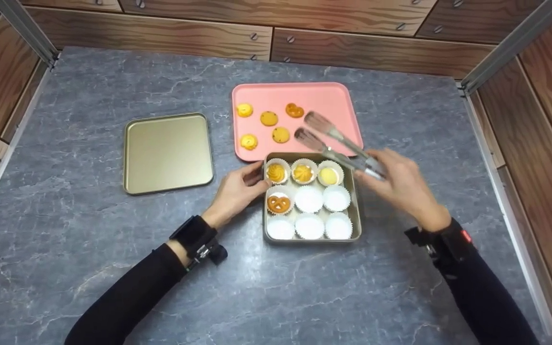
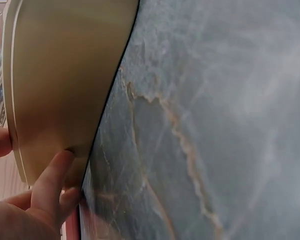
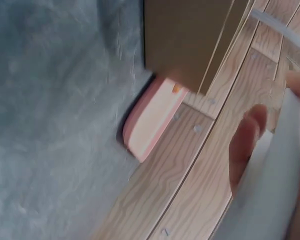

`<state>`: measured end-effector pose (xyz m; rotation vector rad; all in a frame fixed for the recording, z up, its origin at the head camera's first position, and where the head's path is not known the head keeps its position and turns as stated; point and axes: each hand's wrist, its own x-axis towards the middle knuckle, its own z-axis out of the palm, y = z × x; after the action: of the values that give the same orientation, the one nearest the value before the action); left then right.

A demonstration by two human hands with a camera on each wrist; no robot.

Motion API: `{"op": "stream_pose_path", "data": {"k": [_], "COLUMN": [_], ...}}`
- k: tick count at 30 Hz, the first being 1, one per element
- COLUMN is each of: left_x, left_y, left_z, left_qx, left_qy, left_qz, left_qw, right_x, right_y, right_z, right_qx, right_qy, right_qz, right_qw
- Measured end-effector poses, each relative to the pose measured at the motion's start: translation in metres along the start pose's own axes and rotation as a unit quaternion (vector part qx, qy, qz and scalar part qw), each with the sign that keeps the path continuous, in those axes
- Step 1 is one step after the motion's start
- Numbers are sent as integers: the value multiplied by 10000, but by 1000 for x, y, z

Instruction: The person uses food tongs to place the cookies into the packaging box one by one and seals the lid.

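My left hand (image 1: 240,191) holds the left wall of a square gold cookie tin (image 1: 312,240), thumb at the rim and fingertips against the outside. In the tin, paper cups hold two piped swirl cookies (image 1: 276,173), a pale yellow cookie (image 1: 328,176) and a pretzel (image 1: 279,204); several white paper cups (image 1: 309,199) have no cookie. My right hand (image 1: 400,184) grips metal tongs (image 1: 348,153). Their tips are spread, with nothing seen between them, above the pink tray (image 1: 336,110) beyond the tin. On the tray lie a pretzel (image 1: 294,110), two round cookies (image 1: 281,134) and two yellow cookies (image 1: 248,141).
A shallow gold lid (image 1: 168,155) lies on the grey marbled table (image 1: 237,297), left of the tin and tray. Wood-patterned panels (image 1: 161,28) enclose the back and sides, with metal posts (image 1: 520,45) at the back corners.
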<state>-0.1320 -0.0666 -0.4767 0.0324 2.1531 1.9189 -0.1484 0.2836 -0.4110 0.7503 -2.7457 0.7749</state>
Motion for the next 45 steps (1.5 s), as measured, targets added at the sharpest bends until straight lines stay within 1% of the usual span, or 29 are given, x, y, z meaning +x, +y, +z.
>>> {"op": "stream_pose_path", "data": {"k": [2, 4, 8, 11, 16, 22, 27, 30, 37, 45], "left_x": [1, 1, 0, 1, 1, -4, -6, -5, -3, -1], "left_y": [-1, -2, -3, -4, -6, -8, -9, -7, -5, -4], "left_z": [1, 2, 3, 4, 4, 1, 0, 0, 2, 4], "left_qx": [-219, -411, -722, -811, -879, -822, -753, -758, -747, -739], "left_qy": [-81, -121, -145, -181, -228, -56, -81, -103, -159, -200], "left_qz": [-34, -68, -144, -158, -208, -161, -182, -157, -51, -48], "left_qw": [9997, 9991, 9972, 9964, 9956, 9965, 9970, 9969, 9971, 9971], "right_x": [10, 21, 41, 54, 68, 81, 86, 89, 93, 95], "right_y": [4, 9, 18, 25, 34, 41, 45, 43, 41, 44], "right_z": [0, 0, 3, 8, 19, 35, 44, 45, 47, 48], "right_qx": [-257, -517, -805, -930, -1160, -1325, -1406, -1426, -1594, -1584], "right_qy": [77, 70, -78, -177, -393, -532, -623, -653, -593, -776], "right_qz": [181, 430, 813, 1003, 1237, 1180, 1226, 1206, 1109, 1152], "right_qw": [9995, 9977, 9934, 9904, 9847, 9827, 9805, 9802, 9792, 9776]}}
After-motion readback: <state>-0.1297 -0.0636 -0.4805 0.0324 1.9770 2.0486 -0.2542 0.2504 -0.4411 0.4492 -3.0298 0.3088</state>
